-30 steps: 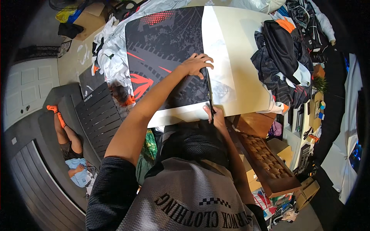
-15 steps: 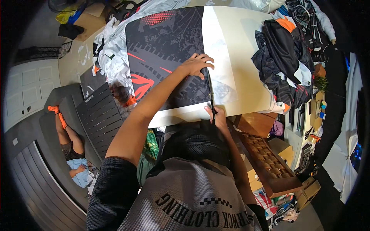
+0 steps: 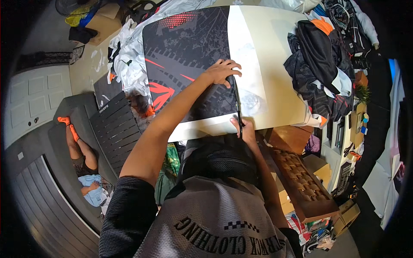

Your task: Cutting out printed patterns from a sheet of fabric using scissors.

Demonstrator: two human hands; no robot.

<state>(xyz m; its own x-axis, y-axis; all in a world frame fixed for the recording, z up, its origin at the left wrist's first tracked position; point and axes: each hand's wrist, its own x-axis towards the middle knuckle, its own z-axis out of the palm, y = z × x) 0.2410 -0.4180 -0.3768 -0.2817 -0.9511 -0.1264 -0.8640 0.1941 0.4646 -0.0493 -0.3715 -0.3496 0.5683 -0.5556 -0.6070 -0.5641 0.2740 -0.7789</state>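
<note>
A dark printed fabric sheet (image 3: 189, 56) with red and grey patterns lies flat on the cream table (image 3: 279, 69), a white margin (image 3: 249, 60) running down its right side. On the sheet's right edge rests my left hand (image 3: 223, 72), palm down with fingers spread. At the near edge of the table, my right hand (image 3: 247, 131) grips a pair of black scissors (image 3: 239, 104). Their blades point away from me along the line between dark print and white margin, with the tips close to my left hand. Whether the blades are parted is hard to see.
Crumpled black, white and orange garments (image 3: 320, 64) are heaped at the table's right. White fabric (image 3: 129, 60) hangs over the left side. A wooden bench with a woven seat (image 3: 301, 176) stands at near right. Another person (image 3: 89, 172) lies on a grey sofa at left.
The whole view has shifted slightly. Both hands and the scissors keep nearly the same places on the fabric.
</note>
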